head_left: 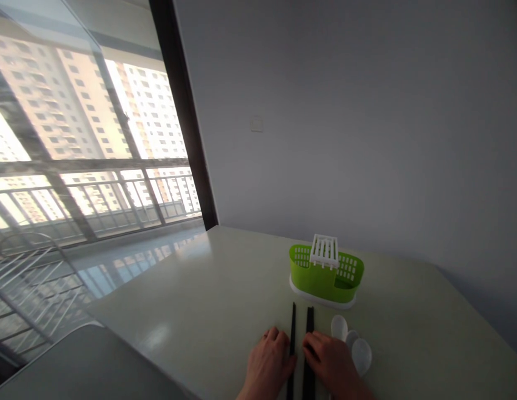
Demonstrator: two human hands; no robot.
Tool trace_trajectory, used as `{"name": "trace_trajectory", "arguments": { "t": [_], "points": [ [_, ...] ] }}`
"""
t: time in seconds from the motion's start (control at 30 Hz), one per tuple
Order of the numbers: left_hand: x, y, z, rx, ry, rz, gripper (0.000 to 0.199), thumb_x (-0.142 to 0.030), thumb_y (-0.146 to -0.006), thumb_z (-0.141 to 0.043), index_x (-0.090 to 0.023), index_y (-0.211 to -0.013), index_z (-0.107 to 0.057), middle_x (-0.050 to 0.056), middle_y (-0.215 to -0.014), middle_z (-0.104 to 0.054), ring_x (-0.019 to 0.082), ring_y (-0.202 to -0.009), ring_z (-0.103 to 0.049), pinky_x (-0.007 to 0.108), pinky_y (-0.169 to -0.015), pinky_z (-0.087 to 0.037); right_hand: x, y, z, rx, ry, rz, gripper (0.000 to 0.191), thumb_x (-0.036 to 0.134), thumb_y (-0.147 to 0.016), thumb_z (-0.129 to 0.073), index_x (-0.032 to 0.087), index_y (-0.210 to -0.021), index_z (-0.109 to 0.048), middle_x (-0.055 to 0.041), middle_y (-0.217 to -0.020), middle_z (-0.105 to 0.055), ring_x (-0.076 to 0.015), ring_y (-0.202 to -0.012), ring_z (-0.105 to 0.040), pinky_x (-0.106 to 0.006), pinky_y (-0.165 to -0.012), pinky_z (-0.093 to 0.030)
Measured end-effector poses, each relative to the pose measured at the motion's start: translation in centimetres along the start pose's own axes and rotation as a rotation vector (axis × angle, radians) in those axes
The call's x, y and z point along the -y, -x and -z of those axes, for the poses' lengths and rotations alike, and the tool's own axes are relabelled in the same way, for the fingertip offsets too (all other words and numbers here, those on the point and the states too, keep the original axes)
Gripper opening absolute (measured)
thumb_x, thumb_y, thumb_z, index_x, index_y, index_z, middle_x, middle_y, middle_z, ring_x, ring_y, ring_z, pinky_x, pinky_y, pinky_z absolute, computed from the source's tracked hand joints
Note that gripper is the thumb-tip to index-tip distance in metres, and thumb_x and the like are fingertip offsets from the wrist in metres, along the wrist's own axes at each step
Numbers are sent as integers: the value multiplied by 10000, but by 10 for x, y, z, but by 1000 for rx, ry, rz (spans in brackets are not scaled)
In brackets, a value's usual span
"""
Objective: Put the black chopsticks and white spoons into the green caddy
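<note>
My left hand [270,360] rests low on the table with curled fingers against the thin black chopsticks [292,328]; its thumb reaches across them. Just to the right, a wider bundle of black chopsticks [310,318] lies nearly parallel, pointing away from me. My right hand [331,356] has its bent fingers closed on that bundle, hiding part of it. Beside and partly behind the right hand lie white spoons [361,355], bowls pointing away; their handles are mostly covered.
A green utensil basket [320,280] with a white base and a white slatted piece [324,251] on top stands beyond the chopsticks. The pale table [208,294] meets a grey wall. At left are a grey chair back [83,361], a metal rack [33,294] and windows.
</note>
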State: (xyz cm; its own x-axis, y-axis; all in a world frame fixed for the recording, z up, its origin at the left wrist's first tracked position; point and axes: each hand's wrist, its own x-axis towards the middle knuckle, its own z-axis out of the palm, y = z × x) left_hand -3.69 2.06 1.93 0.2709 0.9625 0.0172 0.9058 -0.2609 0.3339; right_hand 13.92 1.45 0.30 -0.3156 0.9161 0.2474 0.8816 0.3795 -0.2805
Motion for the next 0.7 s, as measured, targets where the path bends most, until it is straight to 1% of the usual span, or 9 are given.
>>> {"name": "trace_trajectory", "arguments": {
  "t": [0.13, 0.23, 0.33, 0.4, 0.47, 0.57, 0.63, 0.7],
  "points": [
    [-5, -6, 8, 22, -173, 61, 224, -186, -750, -489, -176, -944, -600, 79, -995, -596, 234, -974, -565, 318, -760, -473, 0, -1, -1, -16, 17, 1, 101, 243, -868, -463, 248, -816, -549, 31, -763, -614, -173, -691, -614, -264, -570, -327],
    [-5, -12, 11, 35, -273, 108, 268, -115, -782, -407, -141, -959, -607, 117, -986, -607, 247, -953, -589, 335, -731, -489, 0, 0, -1, -23, 17, 5, 103, 237, -867, -462, 247, -820, -553, 29, -768, -618, -171, -694, -616, -263, -573, -336],
    [0, -20, 12, 61, -307, 131, 344, -43, -797, -314, -123, -947, -613, 138, -947, -626, 243, -903, -622, 340, -707, -495, 0, 0, -1, -21, 18, 4, 108, 237, -868, -457, 248, -827, -557, 27, -777, -619, -172, -703, -615, -263, -582, -346],
    [4, -23, 14, 84, -300, 148, 353, -29, -792, -306, -117, -944, -612, 141, -916, -641, 240, -879, -636, 334, -702, -493, 1, 0, 0, -17, 19, -1, 111, 242, -869, -456, 250, -831, -560, 25, -781, -618, -174, -712, -613, -266, -594, -353],
    [8, -25, 19, 85, -271, 170, 310, -56, -786, -346, -119, -943, -606, 136, -892, -660, 241, -859, -645, 324, -697, -488, 2, 0, 0, -18, 15, -12, 114, 242, -865, -460, 250, -826, -567, 22, -785, -618, -176, -725, -608, -269, -615, -362],
    [9, -25, 29, 17, -134, 150, 223, -137, -775, -424, -143, -904, -606, 101, -838, -682, 222, -801, -654, 291, -680, -475, 2, -1, 1, -30, -10, -33, 122, 238, -855, -467, 248, -814, -581, 16, -786, -621, -181, -744, -600, -279, -652, -376],
    [6, -24, 37, -56, 33, 70, 206, -171, -774, -445, -169, -901, -607, 62, -811, -685, 183, -750, -649, 255, -665, -462, 3, -1, 1, -51, -65, -37, 111, 238, -836, -492, 255, -873, -595, 14, -826, -635, -182, -777, -600, -282, -682, -384],
    [0, -21, 44, -131, 211, -30, 232, -176, -779, -444, -194, -944, -607, 27, -802, -680, 137, -696, -628, 219, -650, -448, 4, -1, 1, -75, -148, -27, 194, 257, -806, -537, 268, -993, -587, 17, -857, -644, -178, -797, -600, -280, -713, -389]
  ]
}}
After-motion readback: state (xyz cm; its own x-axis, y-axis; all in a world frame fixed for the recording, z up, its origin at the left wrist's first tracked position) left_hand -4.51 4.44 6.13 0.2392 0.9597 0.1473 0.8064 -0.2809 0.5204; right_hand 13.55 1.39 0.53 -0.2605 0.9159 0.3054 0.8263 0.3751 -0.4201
